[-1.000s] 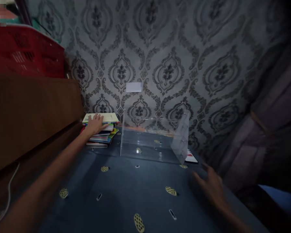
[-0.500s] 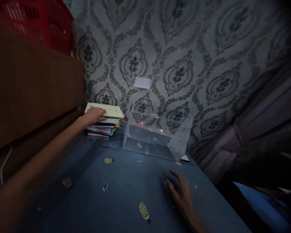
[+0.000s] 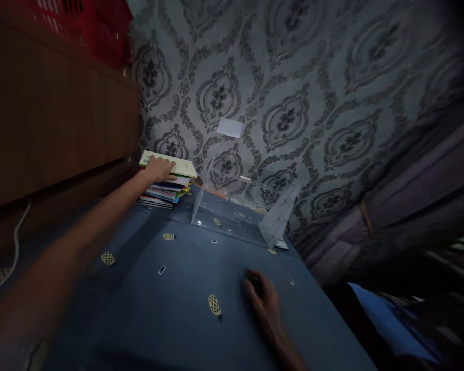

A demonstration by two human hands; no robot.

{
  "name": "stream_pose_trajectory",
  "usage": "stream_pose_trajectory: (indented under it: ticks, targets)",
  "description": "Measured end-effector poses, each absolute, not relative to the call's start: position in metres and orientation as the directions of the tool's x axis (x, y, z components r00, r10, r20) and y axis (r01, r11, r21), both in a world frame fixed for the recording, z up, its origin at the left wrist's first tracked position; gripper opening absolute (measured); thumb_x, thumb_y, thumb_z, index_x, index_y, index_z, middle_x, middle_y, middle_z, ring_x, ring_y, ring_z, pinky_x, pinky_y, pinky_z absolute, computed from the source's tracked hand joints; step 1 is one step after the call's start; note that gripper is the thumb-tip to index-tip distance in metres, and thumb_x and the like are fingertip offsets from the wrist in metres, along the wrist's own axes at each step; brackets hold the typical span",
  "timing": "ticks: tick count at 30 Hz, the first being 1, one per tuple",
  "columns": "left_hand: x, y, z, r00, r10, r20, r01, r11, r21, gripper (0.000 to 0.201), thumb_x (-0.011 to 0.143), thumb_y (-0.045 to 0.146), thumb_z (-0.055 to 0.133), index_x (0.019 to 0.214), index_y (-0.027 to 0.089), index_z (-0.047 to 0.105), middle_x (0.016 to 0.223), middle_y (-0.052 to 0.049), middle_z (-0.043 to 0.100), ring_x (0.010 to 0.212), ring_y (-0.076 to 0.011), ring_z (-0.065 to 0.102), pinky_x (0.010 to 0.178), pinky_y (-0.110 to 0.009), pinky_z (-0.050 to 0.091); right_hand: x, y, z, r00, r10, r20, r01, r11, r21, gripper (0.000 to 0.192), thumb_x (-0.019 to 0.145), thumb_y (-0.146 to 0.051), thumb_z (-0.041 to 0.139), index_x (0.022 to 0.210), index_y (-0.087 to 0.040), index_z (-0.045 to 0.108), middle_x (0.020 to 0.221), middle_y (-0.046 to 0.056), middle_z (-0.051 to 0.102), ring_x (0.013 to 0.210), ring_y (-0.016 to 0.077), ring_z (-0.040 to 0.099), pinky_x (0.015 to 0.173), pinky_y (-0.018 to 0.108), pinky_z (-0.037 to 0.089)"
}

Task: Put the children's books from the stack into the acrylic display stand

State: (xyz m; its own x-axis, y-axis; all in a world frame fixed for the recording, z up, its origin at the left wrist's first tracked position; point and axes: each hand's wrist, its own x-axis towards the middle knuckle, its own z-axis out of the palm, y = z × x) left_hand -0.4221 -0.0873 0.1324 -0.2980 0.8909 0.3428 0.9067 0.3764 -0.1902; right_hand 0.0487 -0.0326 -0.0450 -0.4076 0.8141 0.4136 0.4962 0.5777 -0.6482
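A stack of books [image 3: 164, 189] lies at the far left of a blue patterned cloth surface [image 3: 170, 309], against the wall. My left hand [image 3: 158, 169] rests on the top book [image 3: 183, 166], a pale green one, with fingers curled over its near edge. To the right of the stack stands a clear acrylic box [image 3: 239, 214], open toward me. My right hand [image 3: 265, 299] lies flat on the cloth in the foreground, palm down, fingers apart, holding nothing.
A brown wooden board [image 3: 54, 108] runs along the left with a red crate [image 3: 88, 23] on top. Damask wallpaper [image 3: 294, 77] carries a small white paper [image 3: 230, 127]. A dark curtain [image 3: 390, 206] hangs at the right. A white cable [image 3: 11, 247] trails at the left.
My right hand moved left and came down flat on the cloth. My left hand stayed on the top book. The view shifted, so the books and box sit higher.
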Motion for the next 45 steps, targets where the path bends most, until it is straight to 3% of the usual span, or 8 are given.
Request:
stream_pose_trajectory:
  ticks: [9,19,22,26,30,37,41,45]
  targets:
    - [-0.400,-0.102,0.143,-0.219,0.913,0.343,0.889,0.331,-0.315,0.036,0.101,0.037,0.044,0.112,0.010,0.065,0.118,-0.021,0.068,0.110,-0.0342,0.064,0.089,-0.040,0.041,0.045,-0.034,-0.043,-0.415,0.791,0.450,0.416,0.605,-0.679,0.037,0.080,-0.049,0.055,0.095,-0.019,0.072,0.098,0.013,0.075,0.093,0.0298,0.069,0.086,0.048,0.056]
    - [-0.344,-0.172,0.110,-0.175,0.918,0.356,0.827,0.333,-0.452,0.034,0.096,0.012,0.041,0.125,0.015,0.059,0.124,-0.019,0.065,0.115,-0.0331,0.061,0.091,-0.045,0.046,0.044,-0.042,-0.039,-0.504,0.711,0.491,0.274,0.670,-0.690,0.026,0.084,-0.037,0.053,0.097,-0.022,0.070,0.097,0.010,0.074,0.094,0.0277,0.068,0.086,0.046,0.055]
    - [-0.306,-0.209,0.062,-0.120,0.915,0.386,0.885,0.275,-0.376,0.037,0.094,0.007,0.045,0.125,0.018,0.061,0.130,-0.017,0.063,0.122,-0.0315,0.059,0.098,-0.045,0.047,0.042,-0.043,-0.037,-0.572,0.647,0.505,0.218,0.713,-0.666,0.023,0.085,-0.033,0.053,0.097,-0.023,0.070,0.097,0.009,0.074,0.095,0.0279,0.067,0.088,0.046,0.054]
    - [-0.261,-0.244,0.010,-0.059,0.978,0.201,0.934,0.125,-0.334,0.027,0.099,0.014,0.044,0.118,0.019,0.062,0.121,-0.012,0.069,0.110,-0.0253,0.067,0.090,-0.036,0.054,0.039,-0.042,-0.031,-0.650,0.546,0.529,0.138,0.769,-0.625,0.021,0.087,-0.026,0.052,0.099,-0.023,0.069,0.101,0.009,0.073,0.099,0.0275,0.066,0.092,0.048,0.052]
    - [-0.236,-0.253,0.002,-0.031,0.970,0.242,0.956,0.100,-0.277,0.028,0.104,0.024,0.040,0.120,0.017,0.061,0.119,-0.014,0.070,0.107,-0.0255,0.069,0.087,-0.038,0.058,0.033,-0.040,-0.020,-0.744,0.420,0.520,0.044,0.807,-0.589,0.019,0.090,-0.021,0.051,0.101,-0.022,0.067,0.107,0.009,0.072,0.103,0.0268,0.064,0.093,0.048,0.052]
    - [-0.175,-0.244,0.007,0.285,0.898,0.334,0.957,-0.247,-0.152,0.033,0.103,0.018,0.043,0.134,0.017,0.053,0.120,-0.012,0.072,0.121,-0.0222,0.064,0.100,-0.036,0.055,0.016,-0.040,-0.002,-0.775,0.203,0.598,-0.160,0.853,-0.497,0.020,0.095,-0.021,0.049,0.108,-0.022,0.064,0.112,0.010,0.071,0.112,0.0264,0.063,0.098,0.048,0.050]
    - [-0.160,-0.236,0.007,0.438,0.854,0.281,0.894,-0.447,-0.036,0.039,0.104,0.016,0.040,0.141,0.019,0.050,0.130,-0.011,0.069,0.133,-0.0198,0.055,0.112,-0.037,0.047,0.011,-0.037,-0.011,-0.846,0.149,0.512,-0.092,0.904,-0.417,0.025,0.094,-0.021,0.048,0.113,-0.020,0.064,0.125,0.014,0.067,0.123,0.0295,0.058,0.103,0.051,0.046]
    - [-0.184,-0.231,0.001,0.446,0.862,0.241,0.892,-0.451,-0.035,0.040,0.104,0.018,0.042,0.142,0.025,0.052,0.139,-0.007,0.063,0.138,-0.0208,0.050,0.117,-0.040,0.042,0.016,-0.040,-0.025,-0.885,0.237,0.402,0.091,0.932,-0.351,0.034,0.094,-0.025,0.047,0.125,-0.019,0.062,0.139,0.016,0.059,0.132,0.0347,0.049,0.103,0.057,0.045]
